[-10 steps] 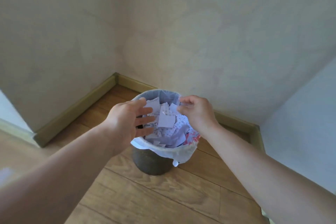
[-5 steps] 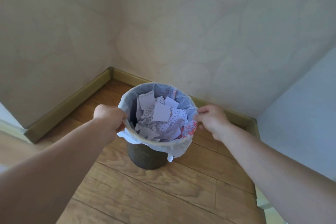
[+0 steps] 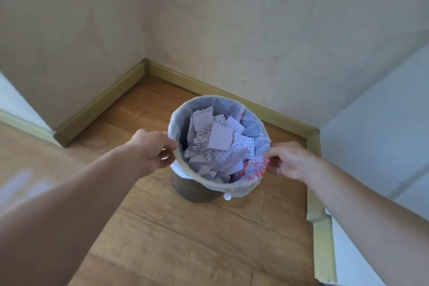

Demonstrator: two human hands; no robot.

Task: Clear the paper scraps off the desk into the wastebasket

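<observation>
A round wastebasket [image 3: 197, 193] with a thin white plastic liner stands on the wooden floor in a room corner. It is heaped with white paper scraps [image 3: 220, 139], some printed with small marks, and a red-printed piece near the right rim. My left hand [image 3: 151, 151] grips the left rim and liner. At the right rim my right hand [image 3: 287, 160] pinches the liner's edge. The basket tilts slightly toward me. No desk is in view.
Beige walls meet behind the basket, with an olive skirting board [image 3: 99, 102] along the floor. A pale blue-white panel [image 3: 376, 137] stands at the right, another at the far left. Bare wooden floor [image 3: 197, 239] stretches in front of the basket.
Both hands moved from above the scraps out to the basket's rim and took hold of it. Since then the basket sits a little farther forward and higher in view.
</observation>
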